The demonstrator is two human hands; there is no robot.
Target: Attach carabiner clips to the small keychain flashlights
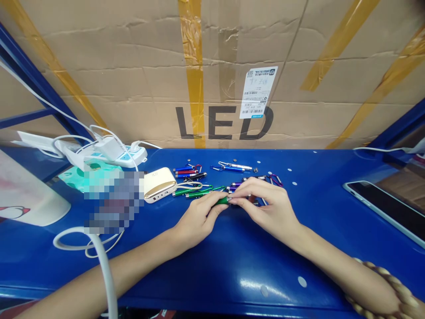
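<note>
Between the fingers of my left hand (198, 218) is a short green metal tube that looks like a keychain flashlight (222, 201). The thumb and fingertips of my right hand (270, 207) pinch at its silvery right end; whether they hold a separate small part there cannot be made out. Just behind my hands lie several similar thin tubes with carabiner clips: green flashlights (199, 193), a red flashlight (186, 172), and a blue flashlight (232, 169) beside a silver one. My right hand partly hides the purple flashlights (236, 184). Small round silvery pieces (255, 170) lie near them.
A cream power bank (161, 184) with a cable stands left of the flashlights. Farther left are a power strip (133, 156), a white cup (31, 195) and a looping white cable (102, 261). A phone (390, 212) lies right on the blue shelf (249, 266). A large cardboard box (149, 88) stands behind.
</note>
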